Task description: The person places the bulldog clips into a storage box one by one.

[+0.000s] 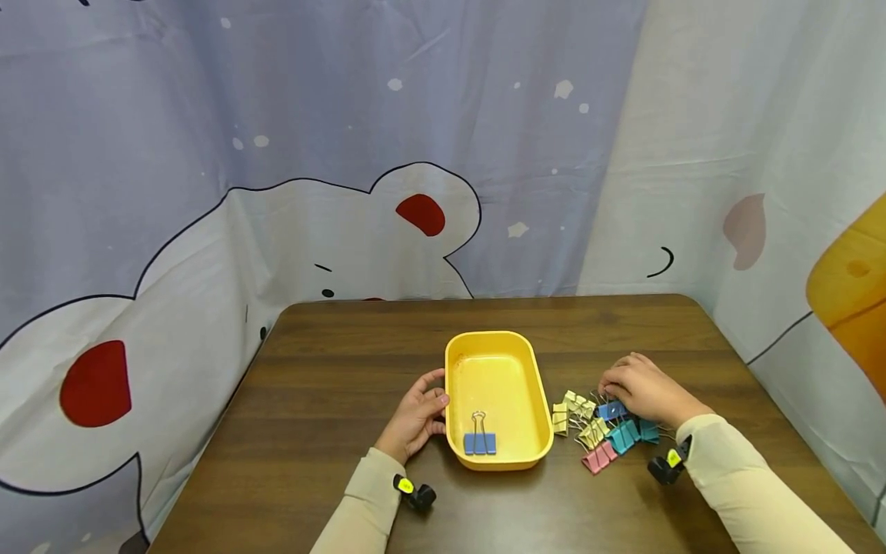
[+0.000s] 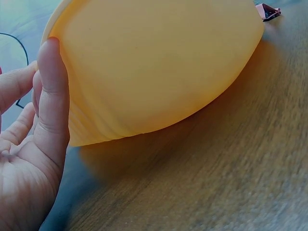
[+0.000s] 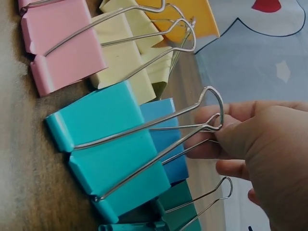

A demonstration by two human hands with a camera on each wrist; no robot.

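A yellow plastic tray (image 1: pixel 498 385) stands on the table, with one blue binder clip (image 1: pixel 480 444) inside near its front end. My left hand (image 1: pixel 418 413) touches the tray's left side from outside, its thumb (image 2: pixel 52 91) laid straight along the wall under the rim. Right of the tray, my right hand (image 1: pixel 644 387) is over a pile of binder clips. Its thumb and forefinger pinch the wire handle of a blue binder clip (image 3: pixel 168 139). A teal clip (image 3: pixel 110 149) overlaps that clip in the right wrist view.
Around the blue clip lie several pale yellow clips (image 1: pixel 592 433), a pink clip (image 1: pixel 599 457) and more teal clips (image 1: pixel 648 430), their handles crossing. The brown wooden table (image 1: pixel 332 400) ends at the back against a printed curtain (image 1: pixel 332 238).
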